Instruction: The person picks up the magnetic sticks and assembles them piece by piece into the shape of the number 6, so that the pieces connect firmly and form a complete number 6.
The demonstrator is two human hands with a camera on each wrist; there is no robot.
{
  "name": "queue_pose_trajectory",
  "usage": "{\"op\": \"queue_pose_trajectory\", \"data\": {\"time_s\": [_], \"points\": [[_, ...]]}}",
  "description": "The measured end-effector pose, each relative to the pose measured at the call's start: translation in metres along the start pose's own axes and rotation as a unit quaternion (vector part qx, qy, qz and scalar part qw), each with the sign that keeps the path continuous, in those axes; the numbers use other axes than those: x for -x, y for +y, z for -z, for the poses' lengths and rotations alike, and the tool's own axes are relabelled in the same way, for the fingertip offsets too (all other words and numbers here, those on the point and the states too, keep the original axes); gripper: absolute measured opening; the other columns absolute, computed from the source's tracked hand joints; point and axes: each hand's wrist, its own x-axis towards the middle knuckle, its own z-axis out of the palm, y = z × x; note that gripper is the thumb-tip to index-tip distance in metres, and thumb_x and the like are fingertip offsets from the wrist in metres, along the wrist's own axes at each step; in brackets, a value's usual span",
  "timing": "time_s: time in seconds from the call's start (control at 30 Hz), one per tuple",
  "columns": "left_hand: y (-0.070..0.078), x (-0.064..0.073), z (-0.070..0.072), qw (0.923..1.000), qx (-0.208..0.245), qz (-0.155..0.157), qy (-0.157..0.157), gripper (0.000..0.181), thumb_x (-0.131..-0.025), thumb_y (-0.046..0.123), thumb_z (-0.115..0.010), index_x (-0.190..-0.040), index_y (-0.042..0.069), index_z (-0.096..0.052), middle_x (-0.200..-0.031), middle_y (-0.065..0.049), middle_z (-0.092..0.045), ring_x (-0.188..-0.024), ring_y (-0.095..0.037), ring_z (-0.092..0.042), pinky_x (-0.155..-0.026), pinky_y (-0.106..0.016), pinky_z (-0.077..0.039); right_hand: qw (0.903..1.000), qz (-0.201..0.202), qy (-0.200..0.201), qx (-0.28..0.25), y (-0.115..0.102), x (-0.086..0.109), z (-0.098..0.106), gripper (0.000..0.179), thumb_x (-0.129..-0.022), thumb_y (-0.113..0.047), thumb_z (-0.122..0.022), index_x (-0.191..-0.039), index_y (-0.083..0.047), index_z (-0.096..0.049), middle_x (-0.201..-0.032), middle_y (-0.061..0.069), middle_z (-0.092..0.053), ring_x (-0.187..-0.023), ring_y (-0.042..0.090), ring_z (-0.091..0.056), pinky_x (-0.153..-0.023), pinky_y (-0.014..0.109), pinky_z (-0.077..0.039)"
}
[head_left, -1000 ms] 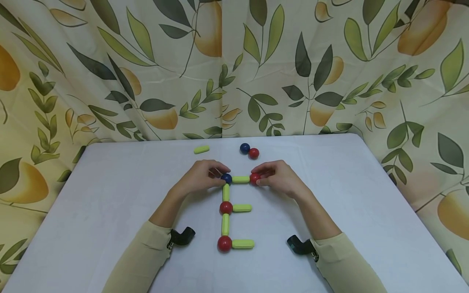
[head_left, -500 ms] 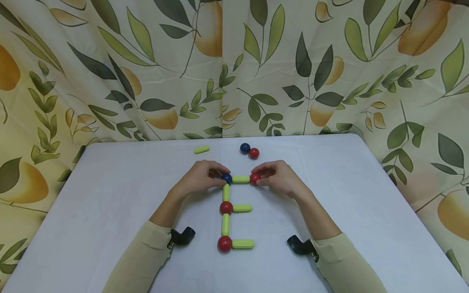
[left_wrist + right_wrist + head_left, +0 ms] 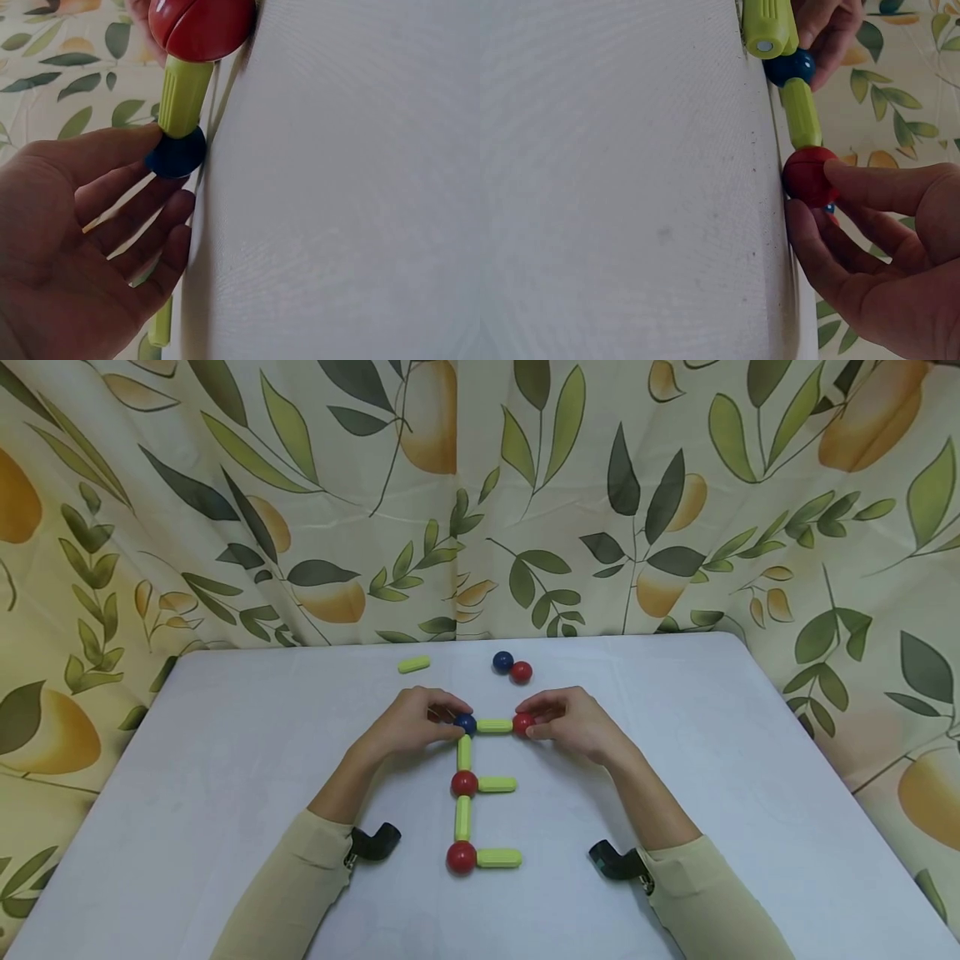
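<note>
On the table lies an E-shaped figure of balls and yellow-green rods. My left hand (image 3: 415, 720) pinches the blue ball (image 3: 466, 724) at its top left corner, thumb and fingertips on it. My right hand (image 3: 573, 724) pinches the red ball (image 3: 522, 724) at the top right end. A yellow-green rod (image 3: 494, 726) joins these two balls. Down the left side run a middle red ball (image 3: 464, 783) and a bottom red ball (image 3: 461, 857), linked by rods. A rod sticks out right from each, the middle rod (image 3: 497, 784) and the bottom rod (image 3: 498, 858).
Behind the hands, near the table's back edge, lie a loose yellow-green rod (image 3: 414, 665), a loose blue ball (image 3: 503, 662) and a loose red ball (image 3: 521, 672). A leaf-patterned curtain (image 3: 555, 527) hangs behind the white-covered table (image 3: 187, 793).
</note>
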Motion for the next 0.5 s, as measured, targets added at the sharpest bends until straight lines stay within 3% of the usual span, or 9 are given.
{"op": "queue_pose_trajectory", "data": {"time_s": [0.27,0.5], "points": [[0.001,-0.001,0.001,1.0,0.003,0.0,0.002,0.03,-0.091,0.015,-0.08,-0.121,0.018,-0.078,-0.115,0.0,-0.075,-0.105,-0.02,-0.064,-0.097,-0.037,-0.055,0.9999,0.002,-0.011,0.003,-0.002,-0.002,0.004,0.032,-0.092,-0.007,-0.075,-0.124,-0.011,-0.075,-0.117,0.01,-0.075,-0.103,0.026,-0.065,-0.082,0.03,-0.053],[0.001,0.001,0.001,1.0,0.006,0.005,0.001,0.03,-0.091,0.016,-0.08,-0.12,0.019,-0.078,-0.116,0.001,-0.075,-0.105,-0.02,-0.064,-0.097,-0.036,-0.056,0.9998,0.012,0.017,-0.005,-0.003,-0.004,0.012,0.028,-0.096,-0.014,-0.072,-0.124,-0.008,-0.074,-0.12,0.013,-0.073,-0.104,0.026,-0.068,-0.084,0.03,-0.056]]}}
